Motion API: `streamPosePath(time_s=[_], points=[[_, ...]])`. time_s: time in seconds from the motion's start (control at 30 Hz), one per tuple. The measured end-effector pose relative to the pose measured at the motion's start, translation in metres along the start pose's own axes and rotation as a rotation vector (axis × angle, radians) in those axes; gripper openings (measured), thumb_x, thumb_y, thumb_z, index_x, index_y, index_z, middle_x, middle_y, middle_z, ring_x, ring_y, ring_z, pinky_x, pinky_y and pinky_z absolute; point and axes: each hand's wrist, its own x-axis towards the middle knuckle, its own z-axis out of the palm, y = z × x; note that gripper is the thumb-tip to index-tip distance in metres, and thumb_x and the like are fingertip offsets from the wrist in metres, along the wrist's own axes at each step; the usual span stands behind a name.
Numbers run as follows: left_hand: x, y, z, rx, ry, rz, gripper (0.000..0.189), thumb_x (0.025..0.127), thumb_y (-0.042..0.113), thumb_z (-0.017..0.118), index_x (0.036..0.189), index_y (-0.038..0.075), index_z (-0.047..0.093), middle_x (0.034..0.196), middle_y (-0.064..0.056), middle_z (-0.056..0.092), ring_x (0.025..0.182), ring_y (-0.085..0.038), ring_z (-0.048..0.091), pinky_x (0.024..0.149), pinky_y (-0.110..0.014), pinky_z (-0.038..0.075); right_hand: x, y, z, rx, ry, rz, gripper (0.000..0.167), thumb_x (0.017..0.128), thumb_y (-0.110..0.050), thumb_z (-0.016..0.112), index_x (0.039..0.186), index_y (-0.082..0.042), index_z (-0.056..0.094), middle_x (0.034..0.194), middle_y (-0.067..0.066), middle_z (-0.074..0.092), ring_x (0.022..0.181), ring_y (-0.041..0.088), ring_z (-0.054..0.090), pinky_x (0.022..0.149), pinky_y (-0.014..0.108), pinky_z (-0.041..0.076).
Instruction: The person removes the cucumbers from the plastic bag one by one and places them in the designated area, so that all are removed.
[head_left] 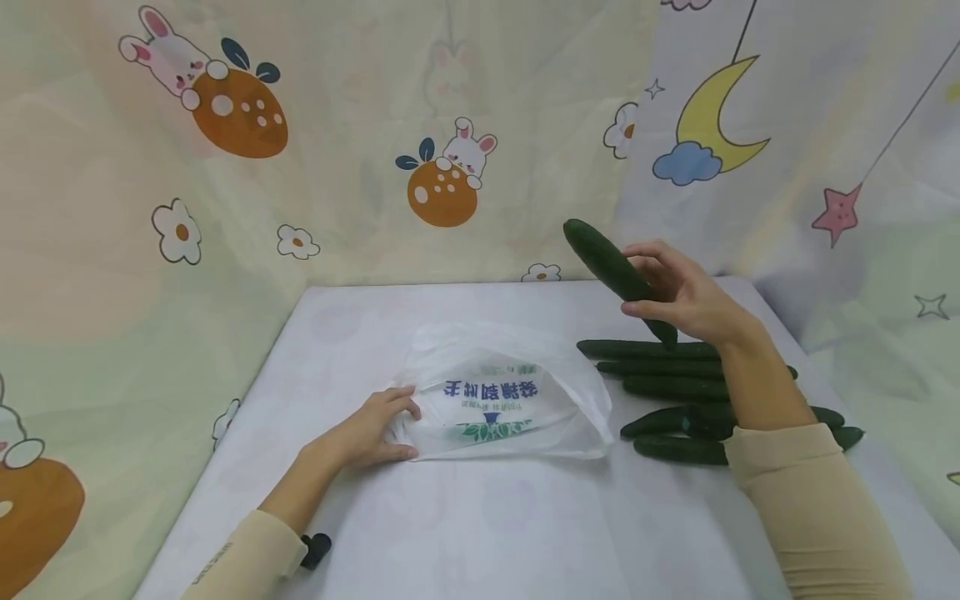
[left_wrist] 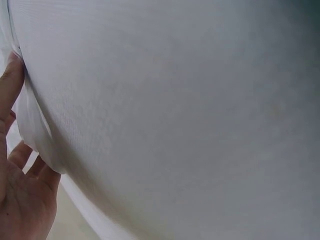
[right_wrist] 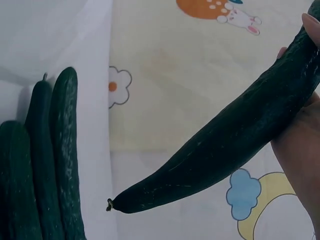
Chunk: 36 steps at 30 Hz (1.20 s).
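Note:
My right hand [head_left: 686,296] grips a dark green cucumber [head_left: 603,258] and holds it tilted above the table. In the right wrist view this cucumber [right_wrist: 215,145] runs diagonally, its stem end at the lower left. A white plastic bag [head_left: 495,400] with blue and green print lies flat in the middle. At the bag's left end my left hand [head_left: 371,429] holds its edge between thumb and fingers. In the left wrist view the fingers [left_wrist: 45,177] partly hide behind the white plastic [left_wrist: 35,120]. Several more cucumbers [head_left: 675,387] lie side by side below my right forearm.
The white-covered table [head_left: 465,533] ends at a cartoon-printed cloth [head_left: 360,167] behind and at both sides. A small black object [head_left: 317,550] shows beside the left sleeve. The right forearm hides part of the lying cucumbers.

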Motion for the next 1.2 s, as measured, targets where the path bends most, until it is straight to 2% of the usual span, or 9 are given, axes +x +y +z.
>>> streamPosePath(time_s=[0.2, 0.4, 0.6, 0.7, 0.8, 0.93, 1.2], points=[[0.000, 0.000, -0.001, -0.013, -0.003, -0.011, 0.046, 0.081, 0.042, 0.087, 0.116, 0.026, 0.062, 0.163, -0.015, 0.037, 0.148, -0.046, 0.032, 0.118, -0.062, 0.032, -0.007, 0.012, -0.005, -0.062, -0.053, 0.053, 0.067, 0.087, 0.014, 0.072, 0.145, -0.005, 0.046, 0.119, 0.014, 0.062, 0.101, 0.024, 0.060, 0.078, 0.026, 0.054], [0.001, -0.002, -0.003, -0.018, -0.004, -0.007, 0.047, 0.081, 0.043, 0.087, 0.117, 0.025, 0.062, 0.163, -0.015, 0.037, 0.148, -0.047, 0.031, 0.118, -0.064, 0.031, -0.012, 0.032, -0.007, -0.114, -0.031, 0.121, 0.065, 0.088, 0.008, 0.074, 0.145, -0.008, 0.049, 0.119, 0.014, 0.061, 0.104, 0.021, 0.061, 0.079, 0.026, 0.054], [0.000, -0.001, -0.001, -0.035, -0.005, -0.023, 0.048, 0.080, 0.043, 0.087, 0.117, 0.027, 0.061, 0.163, -0.014, 0.036, 0.149, -0.047, 0.029, 0.118, -0.065, 0.030, -0.015, 0.048, -0.015, -0.294, -0.022, 0.204, 0.061, 0.088, 0.000, 0.078, 0.143, -0.013, 0.054, 0.125, 0.010, 0.061, 0.105, 0.021, 0.061, 0.079, 0.027, 0.053], [-0.002, 0.000, 0.001, -0.032, -0.008, -0.047, 0.047, 0.080, 0.044, 0.087, 0.117, 0.029, 0.061, 0.164, -0.012, 0.035, 0.150, -0.045, 0.028, 0.118, -0.063, 0.030, -0.017, 0.055, -0.020, -0.391, -0.051, 0.230, 0.061, 0.089, -0.004, 0.079, 0.144, -0.015, 0.054, 0.127, 0.010, 0.061, 0.107, 0.025, 0.061, 0.079, 0.027, 0.054], [0.000, 0.000, 0.001, -0.028, -0.011, -0.062, 0.048, 0.080, 0.044, 0.088, 0.117, 0.030, 0.061, 0.165, -0.010, 0.035, 0.151, -0.044, 0.028, 0.119, -0.063, 0.031, -0.019, 0.063, -0.027, -0.431, -0.085, 0.256, 0.061, 0.091, -0.007, 0.077, 0.146, -0.015, 0.052, 0.130, 0.013, 0.060, 0.110, 0.029, 0.059, 0.079, 0.028, 0.054], [-0.003, 0.001, 0.002, -0.025, -0.008, -0.062, 0.048, 0.079, 0.044, 0.088, 0.116, 0.029, 0.061, 0.164, -0.011, 0.036, 0.150, -0.045, 0.029, 0.118, -0.064, 0.031, -0.021, 0.072, -0.031, -0.453, -0.115, 0.304, 0.059, 0.092, -0.008, 0.076, 0.146, -0.016, 0.052, 0.133, 0.016, 0.057, 0.113, 0.035, 0.059, 0.081, 0.034, 0.054], [-0.004, 0.001, 0.002, -0.036, 0.007, -0.052, 0.046, 0.080, 0.041, 0.088, 0.115, 0.029, 0.061, 0.163, -0.011, 0.037, 0.149, -0.044, 0.031, 0.118, -0.062, 0.033, -0.017, 0.079, -0.038, -0.541, -0.147, 0.323, 0.060, 0.091, -0.001, 0.074, 0.145, -0.017, 0.052, 0.132, 0.018, 0.057, 0.115, 0.040, 0.058, 0.086, 0.049, 0.054]])
